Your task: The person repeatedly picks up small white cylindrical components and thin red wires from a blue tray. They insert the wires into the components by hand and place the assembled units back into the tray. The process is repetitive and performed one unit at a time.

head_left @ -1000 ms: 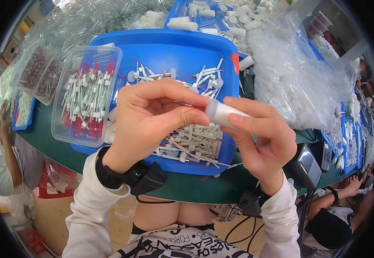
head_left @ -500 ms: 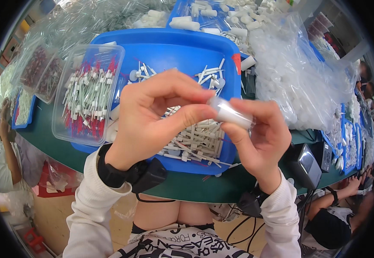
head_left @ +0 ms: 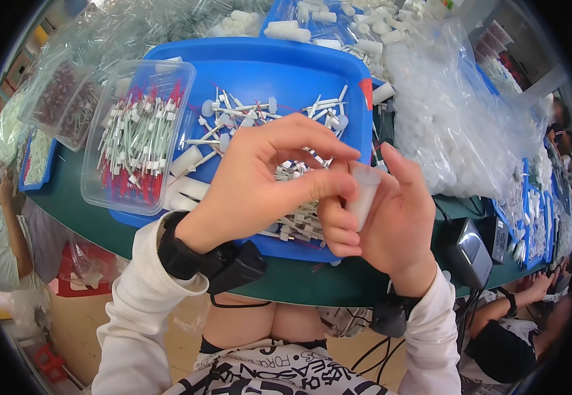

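Observation:
A white cylinder with a clear, see-through top end (head_left: 364, 201) stands slightly tilted in my right hand (head_left: 394, 220). The lower fingers of that hand curl around it, while the forefinger and thumb stand away. My left hand (head_left: 260, 174) has its thumb and forefinger bent together at the cylinder's upper left edge; whatever lies between those tips is hidden. Both hands hover over the near right part of a blue tray (head_left: 246, 62). Thin white stick-like parts (head_left: 302, 227) with small collars and red wires lie heaped in the tray, partly behind my hands.
A clear plastic box (head_left: 92, 191) of red-wired parts stands at the tray's left. White cylinders (head_left: 190, 187) lie beside it. A bag of white pieces (head_left: 450, 118) sits at the right, above a black device (head_left: 467, 253). Other people are at both sides.
The cylinder has turned from nearly level to nearly upright. My right hand has rolled palm-up, its lower fingers now around the cylinder. My left fingertips have shifted right and slightly down.

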Available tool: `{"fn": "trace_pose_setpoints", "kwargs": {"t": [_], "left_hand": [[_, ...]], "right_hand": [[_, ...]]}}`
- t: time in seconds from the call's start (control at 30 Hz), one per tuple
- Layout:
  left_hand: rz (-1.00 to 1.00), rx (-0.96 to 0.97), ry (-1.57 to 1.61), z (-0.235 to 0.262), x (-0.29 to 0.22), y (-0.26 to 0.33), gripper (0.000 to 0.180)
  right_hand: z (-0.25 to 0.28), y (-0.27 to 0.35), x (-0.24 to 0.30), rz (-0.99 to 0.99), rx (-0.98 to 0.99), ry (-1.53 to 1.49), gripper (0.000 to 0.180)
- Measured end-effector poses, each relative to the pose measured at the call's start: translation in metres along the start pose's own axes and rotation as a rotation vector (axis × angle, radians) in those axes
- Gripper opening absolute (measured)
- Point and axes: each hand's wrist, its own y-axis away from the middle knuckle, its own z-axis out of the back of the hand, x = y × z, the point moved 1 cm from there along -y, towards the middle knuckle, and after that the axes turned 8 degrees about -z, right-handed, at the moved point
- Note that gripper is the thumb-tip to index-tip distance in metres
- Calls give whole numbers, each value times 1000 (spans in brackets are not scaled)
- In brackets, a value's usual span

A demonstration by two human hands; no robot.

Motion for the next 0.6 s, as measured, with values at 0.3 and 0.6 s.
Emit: {"fn": "trace_pose_setpoints", "kwargs": {"t": [0.3,0.6], "left_hand": [[83,9,54,2,-2,-1,21],[106,-130,154,-2,0,-1,21]], "right_hand": [[4,2,-4,54,219,-77,27],[6,-1,-1,183,82,-131,39]]}}
